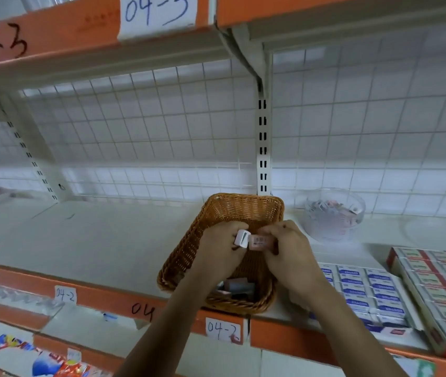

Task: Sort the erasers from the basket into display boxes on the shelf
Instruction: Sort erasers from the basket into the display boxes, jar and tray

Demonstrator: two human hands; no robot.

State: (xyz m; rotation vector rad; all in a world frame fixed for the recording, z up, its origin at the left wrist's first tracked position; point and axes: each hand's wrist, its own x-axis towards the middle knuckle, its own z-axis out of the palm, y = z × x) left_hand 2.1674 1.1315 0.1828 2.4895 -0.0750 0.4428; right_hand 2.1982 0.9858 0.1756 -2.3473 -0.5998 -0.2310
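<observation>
While looking down from the head view: left hand (220,250) curled, fingertips pinching a small white rectangular eraser (242,238). Same for right hand (289,248), curled and pinching a pink block eraser with barcode sleeve (259,242). Two erasers end to end, touching or just apart, can't tell. Both held in the air over the middle of the brown woven wicker basket (243,208). Basket sitting at the front edge of the pale shelf (107,235). More loose erasers (236,288) in its near end, partly hidden by the wrists. Right of basket: flat display box of blue-and-white erasers (365,289), then red-edged display box of green-labelled erasers (439,281), side by side. Behind those, clear round plastic tub (333,213) of small mixed pieces. White handwritten tag "04-2" (223,329) on the orange shelf lip below the basket.
</observation>
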